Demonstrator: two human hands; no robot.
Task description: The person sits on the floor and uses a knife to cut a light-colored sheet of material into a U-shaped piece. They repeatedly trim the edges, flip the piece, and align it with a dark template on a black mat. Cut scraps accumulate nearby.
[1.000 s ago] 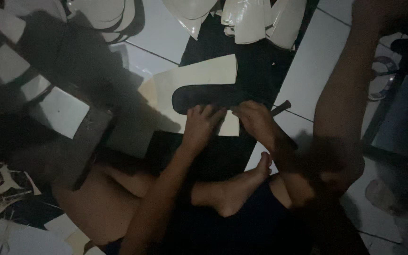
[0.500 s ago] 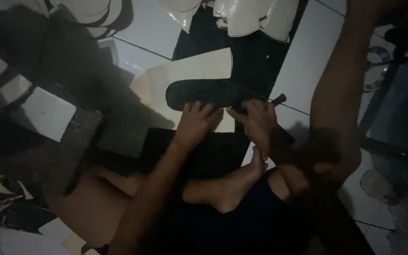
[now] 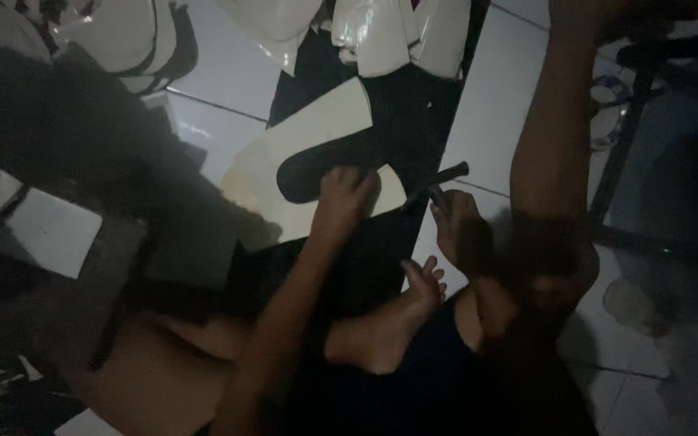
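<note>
A dark sole-shaped piece (image 3: pixel 317 173) lay flat on a pale cream sheet (image 3: pixel 300 137) on the tiled floor (image 3: pixel 494 105). The left hand (image 3: pixel 347 192) pressed its near end, fingers spread. Just beside, the right hand (image 3: pixel 456 226) was pinching a dark tool (image 3: pixel 438 184).

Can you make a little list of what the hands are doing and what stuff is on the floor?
Left hand: pressing down on a dark sole-shaped piece
Right hand: fingers closed around a dark-handled tool
Under the sole piece: a cream sheet lying on a black sheet
Floor: white tiles
Top of view: pale cut pieces in a pile
Foot: bare, below the hands
Light: dim, details hard to see
</note>
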